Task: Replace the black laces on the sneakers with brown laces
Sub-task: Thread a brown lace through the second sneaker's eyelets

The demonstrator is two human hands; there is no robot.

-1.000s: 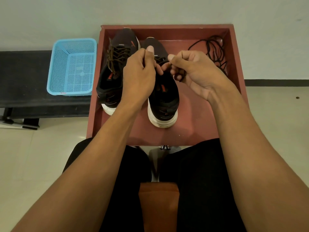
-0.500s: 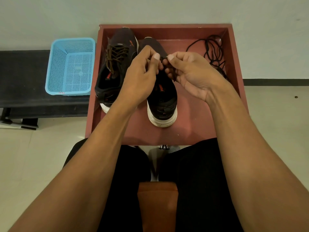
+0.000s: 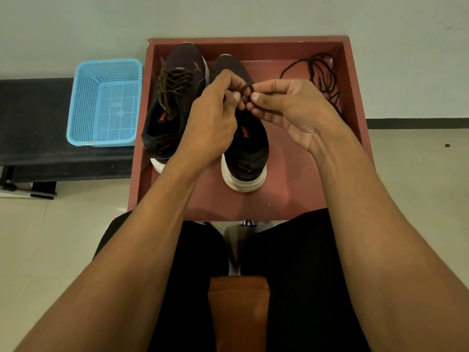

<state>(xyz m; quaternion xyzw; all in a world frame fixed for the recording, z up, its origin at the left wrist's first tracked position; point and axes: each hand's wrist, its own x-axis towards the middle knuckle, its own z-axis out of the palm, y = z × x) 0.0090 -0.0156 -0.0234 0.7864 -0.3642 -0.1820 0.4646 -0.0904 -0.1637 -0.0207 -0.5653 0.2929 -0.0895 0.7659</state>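
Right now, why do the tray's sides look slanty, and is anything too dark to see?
Head view: the wide-angle lens splays the sides of the red tray and stretches the picture's edges; light is soft, no glare; the nearer black sneaker is dark, detail lost.

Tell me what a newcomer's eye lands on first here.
The left hand and right hand pinch a brown lace over one sneaker in the middle of the red tray. To its left stands the other sneaker, already laced brown; loose black laces lie in the tray's far right corner.
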